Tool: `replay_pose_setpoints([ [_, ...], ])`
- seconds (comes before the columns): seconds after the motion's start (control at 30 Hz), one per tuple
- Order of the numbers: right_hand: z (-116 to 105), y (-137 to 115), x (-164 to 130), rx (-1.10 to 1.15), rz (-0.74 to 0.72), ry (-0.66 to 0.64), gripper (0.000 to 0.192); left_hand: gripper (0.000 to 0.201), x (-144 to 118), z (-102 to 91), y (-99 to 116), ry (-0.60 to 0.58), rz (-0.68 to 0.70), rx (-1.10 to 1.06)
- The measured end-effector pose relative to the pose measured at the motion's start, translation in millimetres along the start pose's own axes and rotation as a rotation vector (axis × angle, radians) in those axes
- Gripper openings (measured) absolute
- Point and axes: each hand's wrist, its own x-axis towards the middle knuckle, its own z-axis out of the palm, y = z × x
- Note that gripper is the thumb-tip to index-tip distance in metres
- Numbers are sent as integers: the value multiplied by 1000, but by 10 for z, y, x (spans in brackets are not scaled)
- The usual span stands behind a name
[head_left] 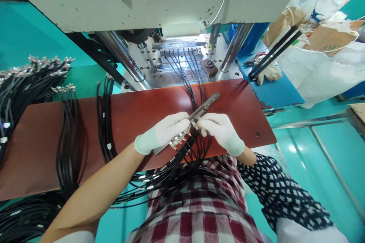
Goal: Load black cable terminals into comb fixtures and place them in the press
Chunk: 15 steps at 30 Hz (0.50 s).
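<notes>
My left hand (162,133), in a white glove, grips a long grey metal fixture bar (209,102) that slants up to the right above the red-brown work board (137,110). Several black cables with metal connector ends (178,140) sit along the bar's lower part. My right hand (221,131), also gloved, pinches one black cable (196,148) right at the bar. The cables hang down from both hands toward my checked shirt. Behind the board, several black cables (185,72) lie in the grey mould (176,59) of the press.
A large grey press (154,3) with steel columns (122,55) stands behind the board. Bundles of black cables (23,83) lie at the left and drape over the board (105,117). A white glove (268,73) and black strips lie on a blue surface at the right.
</notes>
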Motion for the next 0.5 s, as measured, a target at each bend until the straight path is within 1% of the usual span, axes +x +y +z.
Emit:
replay_pose_setpoints([
  [0.07,-15,-20,7,-30,-2,-34,32,38,7,-2,17,-8,-3,86],
  [0.17,-13,-44,50,-120,-28,-68,31,36,15,13,41,21,19,304],
  [0.23,-20,-68,69,-211,-53,-74,34,36,16,30,49,35,19,373],
  [0.3,-75,-107,21,-285,-61,-63,32,37,11,41,49,41,-25,304],
  [0.33,-126,-124,-44,-298,-54,-29,27,38,7,42,48,38,-48,237],
  [0.37,-190,-130,-137,-289,-39,14,22,38,2,38,45,28,-65,161],
  [0.4,-258,-114,-256,-253,-14,34,21,39,-4,29,42,14,-71,85],
  [0.43,-321,-66,-390,-190,33,-3,24,39,-10,17,38,-1,-67,12],
  [0.47,-367,21,-529,-113,105,-116,27,38,-17,1,32,-19,-61,-53],
  [0.5,-387,151,-661,-21,189,-321,32,38,-25,-16,25,-31,-54,-112],
])
